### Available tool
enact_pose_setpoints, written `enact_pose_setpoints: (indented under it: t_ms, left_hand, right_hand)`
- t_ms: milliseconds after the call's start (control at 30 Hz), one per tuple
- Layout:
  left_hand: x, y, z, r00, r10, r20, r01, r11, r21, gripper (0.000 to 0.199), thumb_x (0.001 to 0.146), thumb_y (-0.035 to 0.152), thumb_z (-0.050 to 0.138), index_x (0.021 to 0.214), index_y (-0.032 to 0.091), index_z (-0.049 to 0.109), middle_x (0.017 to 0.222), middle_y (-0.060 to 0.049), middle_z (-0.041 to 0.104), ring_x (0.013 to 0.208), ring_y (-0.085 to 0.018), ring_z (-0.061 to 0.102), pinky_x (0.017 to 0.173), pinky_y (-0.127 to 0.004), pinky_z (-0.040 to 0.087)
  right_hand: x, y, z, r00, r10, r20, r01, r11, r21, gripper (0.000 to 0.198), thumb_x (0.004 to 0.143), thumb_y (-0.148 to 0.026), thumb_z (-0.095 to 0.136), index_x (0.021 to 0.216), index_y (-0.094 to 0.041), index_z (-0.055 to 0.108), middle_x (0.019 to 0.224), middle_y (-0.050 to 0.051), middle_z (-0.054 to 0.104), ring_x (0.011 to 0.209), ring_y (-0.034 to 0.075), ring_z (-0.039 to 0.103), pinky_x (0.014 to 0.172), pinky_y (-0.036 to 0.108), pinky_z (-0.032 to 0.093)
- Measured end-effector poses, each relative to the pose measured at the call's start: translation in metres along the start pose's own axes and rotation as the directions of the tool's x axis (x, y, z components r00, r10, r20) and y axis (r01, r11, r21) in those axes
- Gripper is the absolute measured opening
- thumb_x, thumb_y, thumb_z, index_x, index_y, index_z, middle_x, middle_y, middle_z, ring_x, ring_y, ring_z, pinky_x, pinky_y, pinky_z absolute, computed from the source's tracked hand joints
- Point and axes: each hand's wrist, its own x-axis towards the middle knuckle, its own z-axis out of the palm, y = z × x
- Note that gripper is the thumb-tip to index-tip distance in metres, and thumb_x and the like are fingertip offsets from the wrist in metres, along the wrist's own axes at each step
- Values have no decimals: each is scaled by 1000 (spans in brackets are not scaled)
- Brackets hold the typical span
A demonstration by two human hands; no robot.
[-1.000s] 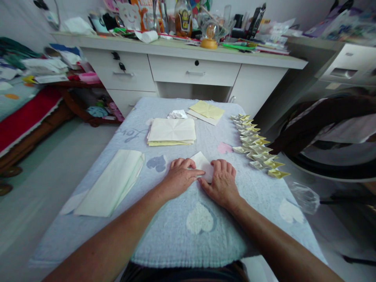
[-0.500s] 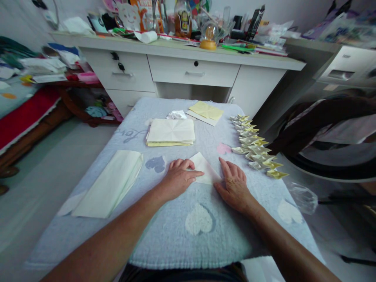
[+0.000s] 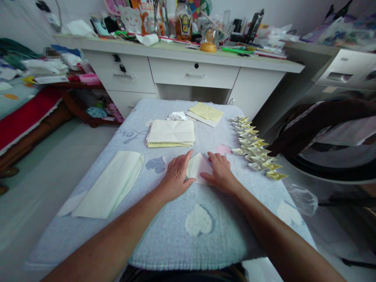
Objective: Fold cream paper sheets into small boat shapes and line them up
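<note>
A small folded piece of pale paper with a pointed top lies on the cloth between my two hands. My left hand rests along its left side, thumb and forefinger spread apart, the thumb near the lower left corner. Over the right side is my right hand, its thumb lying on the paper and its fingers stretched beyond the edge. Rows of small folded paper boats, white and yellow, stand to the right. A stack of creased paper sheets lies beyond the hands.
A patterned blue cloth covers the table. On it are a long folded stack of pale paper, a crumpled white paper and yellow and white sheets. A white cluttered desk stands behind; a washing machine is at right.
My left hand has shifted from pressing its forefinger on the paper to its left edge, fingers raised and spread. My right hand has moved left, bringing its thumb onto the paper.
</note>
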Motion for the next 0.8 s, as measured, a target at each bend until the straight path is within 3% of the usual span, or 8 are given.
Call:
enact_pose_setpoints:
  t_ms: [133,200,333,467,567,667,733,800]
  left_hand:
    - [-1,-3,2,1000,-5,-18,4,1000,-26,107,73,19,69,150,25,-5,140,-15,39,127,-30,40,105,-48,33]
    - [0,-3,2,1000,-14,-27,13,999,-35,107,73,19,69,150,24,-5,141,-16,38,128,-30,39,106,-48,33]
    - [0,-3,3,999,-30,-35,28,998,-61,107,73,20,68,150,25,-7,141,-16,38,128,-30,40,105,-48,34]
    - [0,-1,1,998,-63,-30,60,992,-109,104,73,19,68,150,22,-1,130,-14,49,120,-28,47,104,-47,35]
    - [2,2,-3,991,-130,-18,124,973,-195,98,74,21,68,150,20,6,121,-12,56,111,-26,53,100,-46,38]
    - [5,3,-8,977,-212,14,202,909,-365,91,74,24,69,148,20,16,108,-8,62,99,-21,59,94,-41,43]
    - [8,4,-10,967,-248,50,241,839,-488,72,75,26,69,139,18,34,99,-5,66,93,-19,61,90,-37,45]
    - [11,5,-11,960,-264,90,265,765,-587,43,77,28,67,117,16,54,94,-5,68,90,-18,62,87,-33,46]
  right_hand:
    - [1,0,5,999,7,-37,-2,993,115,81,72,-37,70,141,-13,35,110,12,60,99,28,51,86,41,36]
    - [0,1,3,999,16,-36,-10,987,159,76,71,-34,70,138,-13,40,104,10,62,96,26,52,86,39,36]
    - [0,3,-6,999,-32,14,29,982,187,37,73,-30,69,107,-16,64,97,7,63,92,24,53,84,38,38]
    - [-2,8,-10,995,-97,-29,101,937,334,18,73,-22,67,91,-18,69,95,5,65,93,23,54,84,37,40]
    - [-3,12,-7,995,-96,-12,84,798,597,20,76,-22,63,96,-18,68,90,3,69,85,20,59,79,34,46]
    - [-5,9,-3,999,-44,-12,35,560,827,27,78,-28,65,102,-18,66,94,4,71,82,20,63,74,32,49]
    - [-6,4,-1,998,25,-50,36,405,914,31,77,-32,68,104,-18,64,98,5,72,85,21,64,76,33,50]
    - [-7,-2,1,990,105,-94,61,281,958,36,75,-33,71,107,-19,63,105,6,71,93,22,65,82,35,51]
